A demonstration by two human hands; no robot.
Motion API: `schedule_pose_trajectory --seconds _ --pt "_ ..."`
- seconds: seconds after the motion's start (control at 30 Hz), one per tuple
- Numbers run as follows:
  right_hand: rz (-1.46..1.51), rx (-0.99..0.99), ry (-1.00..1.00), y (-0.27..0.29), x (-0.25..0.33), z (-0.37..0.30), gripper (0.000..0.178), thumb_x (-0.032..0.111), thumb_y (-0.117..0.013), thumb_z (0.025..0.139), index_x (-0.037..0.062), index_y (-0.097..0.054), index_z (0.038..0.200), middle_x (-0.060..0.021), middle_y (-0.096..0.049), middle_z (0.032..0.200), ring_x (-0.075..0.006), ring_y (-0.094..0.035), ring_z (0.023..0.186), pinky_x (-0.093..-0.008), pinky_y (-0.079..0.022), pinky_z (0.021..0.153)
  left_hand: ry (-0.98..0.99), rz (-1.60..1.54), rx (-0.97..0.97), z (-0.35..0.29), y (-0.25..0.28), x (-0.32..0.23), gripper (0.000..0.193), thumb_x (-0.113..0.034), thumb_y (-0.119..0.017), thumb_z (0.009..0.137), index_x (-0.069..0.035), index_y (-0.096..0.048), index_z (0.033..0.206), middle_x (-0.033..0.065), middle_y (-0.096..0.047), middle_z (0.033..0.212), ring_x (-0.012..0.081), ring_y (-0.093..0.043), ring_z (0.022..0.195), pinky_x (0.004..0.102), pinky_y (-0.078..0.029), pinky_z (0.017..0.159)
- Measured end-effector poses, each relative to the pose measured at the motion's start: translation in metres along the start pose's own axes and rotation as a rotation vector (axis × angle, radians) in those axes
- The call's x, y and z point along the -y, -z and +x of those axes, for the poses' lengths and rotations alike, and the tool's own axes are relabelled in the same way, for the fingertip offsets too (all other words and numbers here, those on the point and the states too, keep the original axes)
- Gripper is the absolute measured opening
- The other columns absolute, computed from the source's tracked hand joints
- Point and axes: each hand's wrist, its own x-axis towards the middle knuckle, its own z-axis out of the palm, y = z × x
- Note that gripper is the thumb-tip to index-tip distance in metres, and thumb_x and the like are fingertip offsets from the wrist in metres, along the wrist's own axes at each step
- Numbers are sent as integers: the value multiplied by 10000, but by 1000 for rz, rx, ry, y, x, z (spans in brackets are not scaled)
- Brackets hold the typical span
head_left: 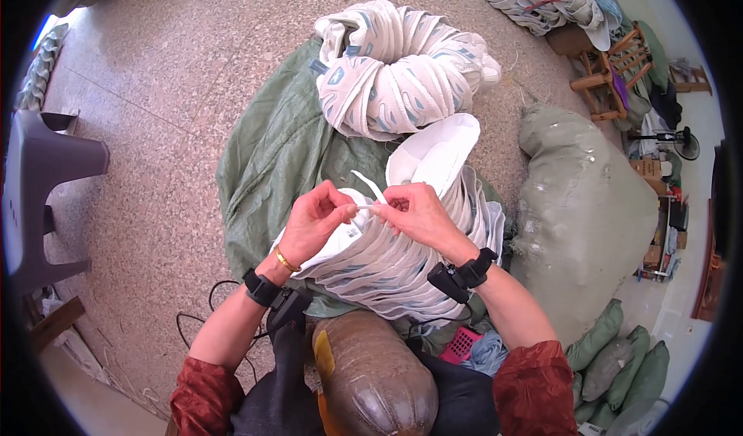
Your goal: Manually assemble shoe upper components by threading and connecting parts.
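My left hand (pixel 316 221) and my right hand (pixel 418 215) meet in front of me, each pinching a narrow white strip (pixel 369 184) between thumb and fingertips. A short stretch spans the gap between the hands, and one loose end sticks up beside my right fingers. Just below and behind them lies a long stack of white and grey shoe uppers (pixel 395 270) with blue accents, nested into each other. One white upper (pixel 437 153) stands with its lining showing beyond my right hand. Another pale piece (pixel 340 239) with a small printed label lies under my left hand.
A coiled roll of similar uppers (pixel 402 72) rests on a green woven sack (pixel 271 157). To the right bulges a big stuffed sack (pixel 580 212). A brown wrapped bundle (pixel 375 374) sits between my legs. A purple plastic stool (pixel 50 188) stands left; a wooden chair (pixel 611 72) far right.
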Motion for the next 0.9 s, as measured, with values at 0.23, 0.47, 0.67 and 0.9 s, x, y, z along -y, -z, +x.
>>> schedule_pose_trajectory --seconds 0.23,0.47,0.67,0.9 --pt "50 23 -51 0 -11 0 225 173 -695 986 -29 -691 887 -13 -665 725 -64 -601 615 -245 -507 546 84 28 -25 -9 11 -8 157 -121 -687 999 -36 -585 914 48 -697 888 79 -620 778 237 -514 722" --pt "184 -35 -80 6 -18 -5 243 179 -686 978 -49 -696 895 -53 -693 723 -86 -639 620 -255 -534 543 257 239 -251 -23 59 -11 170 -111 -729 936 -43 -590 866 50 -685 785 153 -652 726 283 -517 674" --pt "173 -21 -55 11 -20 -8 236 175 -681 981 -46 -691 897 -49 -685 719 -83 -629 619 -256 -527 544 -317 1390 -361 -36 50 -22 187 -1 -737 787 -31 -588 897 116 -610 809 365 -573 779 463 -494 734" --pt "166 7 -48 10 -17 -7 199 164 -674 988 -28 -689 938 -32 -674 745 -77 -620 637 -247 -520 562 -18 419 29 -3 -39 -3 284 -32 -728 921 -29 -565 1154 30 -662 1047 98 -633 871 247 -551 757"
